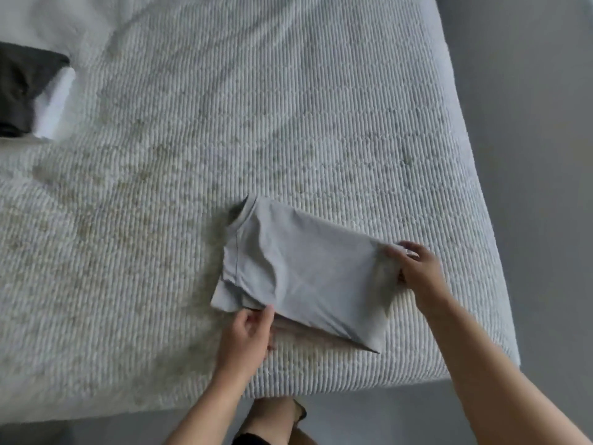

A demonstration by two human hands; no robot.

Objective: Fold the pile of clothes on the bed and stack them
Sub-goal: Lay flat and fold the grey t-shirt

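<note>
Left hand [248, 332] pinches the near edge of the pale grey shirt [301, 274], right hand [417, 271] grips its right end, near the bed [288, 123] corner. Best approach imo: keep edges square, smooth w/ flat palms. Thin limp cotton on ribbed cover (dark and white folded stack [29, 91] far left).

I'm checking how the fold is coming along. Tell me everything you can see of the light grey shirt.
The shirt is pale grey, soft knit by its look, folded into a rough rectangle lying flat near the corner of the bed. Its ribbed collar shows at the far-left end, with a stitched seam below it. Soft creases cross the top layer. The left hand pinches its near edge, where layers show; the right hand grips its right end.
</note>
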